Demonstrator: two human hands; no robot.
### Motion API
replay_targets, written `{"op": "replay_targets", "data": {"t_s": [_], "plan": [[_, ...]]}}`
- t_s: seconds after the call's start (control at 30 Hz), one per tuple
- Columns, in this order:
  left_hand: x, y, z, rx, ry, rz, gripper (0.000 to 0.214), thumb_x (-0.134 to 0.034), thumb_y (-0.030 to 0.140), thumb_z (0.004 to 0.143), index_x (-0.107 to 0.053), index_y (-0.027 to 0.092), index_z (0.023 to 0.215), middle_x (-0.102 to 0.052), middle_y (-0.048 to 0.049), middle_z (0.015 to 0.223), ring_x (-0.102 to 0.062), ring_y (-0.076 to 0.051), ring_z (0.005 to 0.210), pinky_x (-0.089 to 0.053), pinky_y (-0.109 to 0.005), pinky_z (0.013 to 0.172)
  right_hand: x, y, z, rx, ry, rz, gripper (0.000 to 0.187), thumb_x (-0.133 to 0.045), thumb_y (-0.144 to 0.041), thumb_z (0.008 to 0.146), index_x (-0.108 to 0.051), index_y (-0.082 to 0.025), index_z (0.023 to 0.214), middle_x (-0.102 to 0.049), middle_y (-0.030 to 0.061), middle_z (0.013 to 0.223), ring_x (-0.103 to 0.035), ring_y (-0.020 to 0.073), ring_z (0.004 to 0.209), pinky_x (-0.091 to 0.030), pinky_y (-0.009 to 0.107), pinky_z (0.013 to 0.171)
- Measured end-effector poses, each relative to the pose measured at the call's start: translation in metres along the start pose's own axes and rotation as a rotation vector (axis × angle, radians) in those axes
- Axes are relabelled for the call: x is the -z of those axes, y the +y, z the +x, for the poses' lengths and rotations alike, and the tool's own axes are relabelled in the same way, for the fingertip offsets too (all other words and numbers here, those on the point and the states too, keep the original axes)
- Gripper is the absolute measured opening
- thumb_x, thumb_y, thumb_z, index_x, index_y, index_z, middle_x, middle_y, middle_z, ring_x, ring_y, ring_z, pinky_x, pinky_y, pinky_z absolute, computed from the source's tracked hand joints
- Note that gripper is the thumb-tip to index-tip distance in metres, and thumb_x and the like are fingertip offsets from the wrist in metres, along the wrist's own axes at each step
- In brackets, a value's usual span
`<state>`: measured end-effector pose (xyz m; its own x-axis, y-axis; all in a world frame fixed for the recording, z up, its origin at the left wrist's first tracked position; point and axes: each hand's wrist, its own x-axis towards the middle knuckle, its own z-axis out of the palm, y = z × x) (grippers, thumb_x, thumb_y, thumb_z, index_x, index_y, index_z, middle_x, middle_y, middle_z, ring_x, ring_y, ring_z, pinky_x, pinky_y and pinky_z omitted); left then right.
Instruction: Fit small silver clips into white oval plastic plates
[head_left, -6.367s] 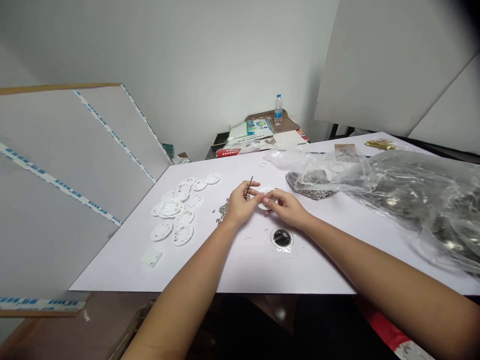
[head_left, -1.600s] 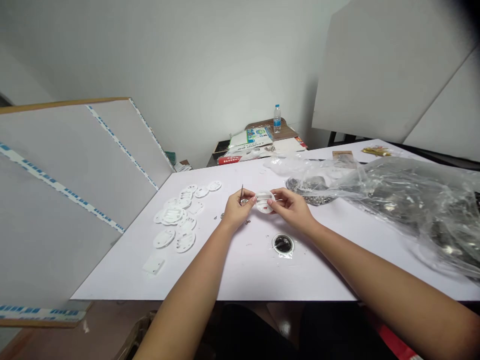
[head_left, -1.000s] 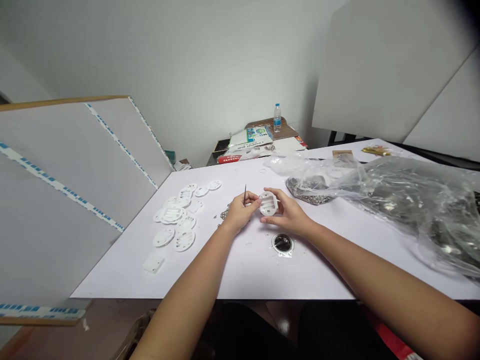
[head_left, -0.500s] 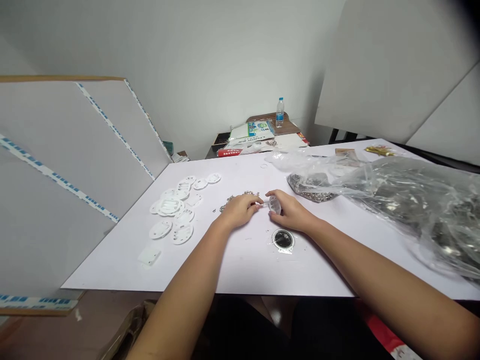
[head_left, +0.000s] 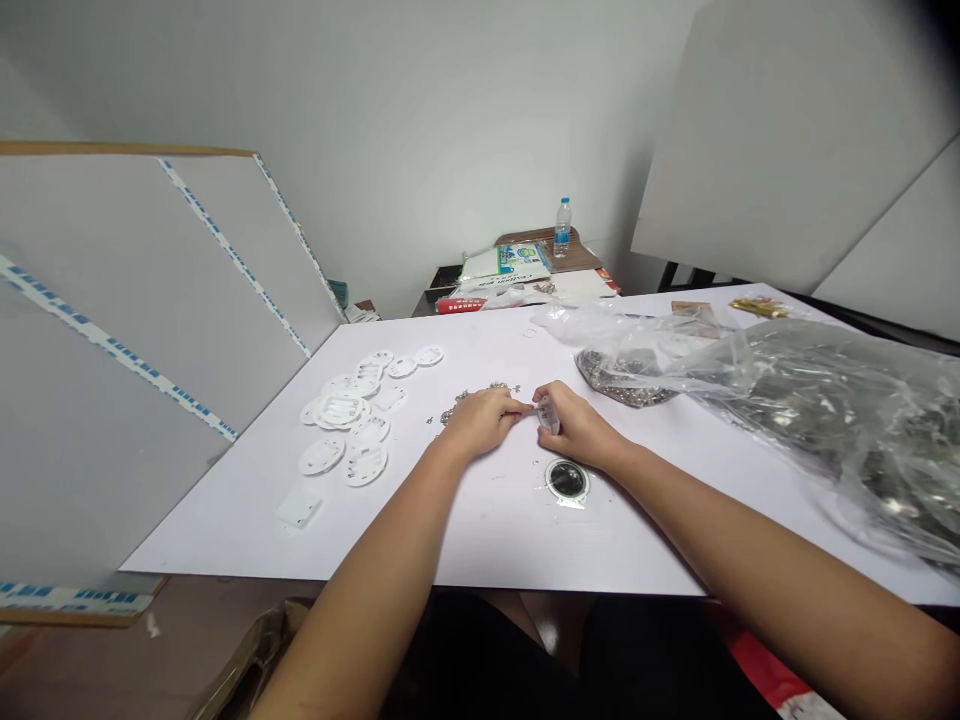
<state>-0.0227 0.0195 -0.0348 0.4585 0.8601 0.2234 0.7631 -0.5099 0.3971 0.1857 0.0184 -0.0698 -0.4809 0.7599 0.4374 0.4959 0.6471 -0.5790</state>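
Note:
Both my hands meet at the middle of the white table (head_left: 480,540). My right hand (head_left: 581,432) is closed round a small white round plastic part (head_left: 548,415), held on edge. My left hand (head_left: 484,420) is pinched at that part's left side; the thin tool it gripped earlier is hidden now. Small loose metal pieces (head_left: 480,395) lie just beyond my left hand. A heap of white round discs (head_left: 352,415) lies to the left.
A round black-centred part in clear wrap (head_left: 566,480) lies just in front of my right hand. Large clear plastic bags of metal parts (head_left: 810,400) fill the right side. Big white boards (head_left: 135,330) lean on the left. A water bottle (head_left: 562,213) stands on a far cluttered desk.
The white part was turned from face-up to on edge and lowered toward the table. My left hand's thin tool, upright before, no longer shows. The hands moved closer together.

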Motion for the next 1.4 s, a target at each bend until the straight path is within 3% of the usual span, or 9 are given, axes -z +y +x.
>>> {"op": "replay_targets", "data": {"t_s": [0.17,0.33,0.6,1.13,1.4], "plan": [[-0.003,0.001,0.001,0.003,0.036,-0.041,0.022,-0.058,0.034,0.087,-0.076,0.038,0.1,-0.058,-0.003,0.074,-0.053,-0.017,0.069,-0.035,-0.028,0.065,0.0,-0.001,0.0,0.015,0.004,0.015,0.034,-0.055,-0.016,0.075,-0.043,-0.022,0.107,-0.051,0.0062,0.103,-0.054,0.0208,0.089,-0.045,0.032,0.077],[-0.006,0.005,0.002,0.041,0.027,0.086,0.024,-0.052,0.037,0.091,-0.076,0.037,0.095,-0.058,-0.0037,0.077,-0.052,-0.017,0.07,-0.031,-0.028,0.063,-0.001,-0.001,0.002,0.036,0.005,0.03,0.03,-0.055,-0.015,0.074,-0.042,-0.021,0.101,-0.049,0.0054,0.099,-0.05,0.019,0.082,-0.043,0.031,0.072],[-0.002,0.021,0.005,0.109,-0.08,0.295,0.03,-0.045,0.021,0.091,-0.072,0.031,0.094,-0.064,-0.0021,0.09,-0.056,-0.017,0.083,-0.034,-0.028,0.067,0.001,0.003,0.002,0.06,-0.005,0.037,0.029,-0.056,-0.015,0.073,-0.038,-0.022,0.095,-0.048,0.0046,0.093,-0.048,0.0196,0.079,-0.04,0.032,0.068],[-0.007,0.024,0.004,0.109,-0.069,0.255,0.023,-0.049,0.024,0.091,-0.072,0.028,0.091,-0.064,-0.0033,0.092,-0.058,-0.018,0.087,-0.037,-0.028,0.068,-0.002,0.006,0.002,0.056,0.004,0.032,0.03,-0.057,-0.016,0.072,-0.037,-0.022,0.093,-0.046,0.0032,0.089,-0.045,0.018,0.075,-0.037,0.03,0.064],[-0.001,0.017,-0.004,0.094,-0.09,0.177,0.029,-0.046,0.036,0.094,-0.072,0.038,0.106,-0.063,-0.0028,0.098,-0.058,-0.018,0.092,-0.039,-0.028,0.072,-0.003,0.002,0.002,0.025,0.021,0.032,0.029,-0.058,-0.018,0.072,-0.038,-0.022,0.093,-0.048,0.0017,0.087,-0.045,0.0172,0.073,-0.038,0.03,0.065]]}}
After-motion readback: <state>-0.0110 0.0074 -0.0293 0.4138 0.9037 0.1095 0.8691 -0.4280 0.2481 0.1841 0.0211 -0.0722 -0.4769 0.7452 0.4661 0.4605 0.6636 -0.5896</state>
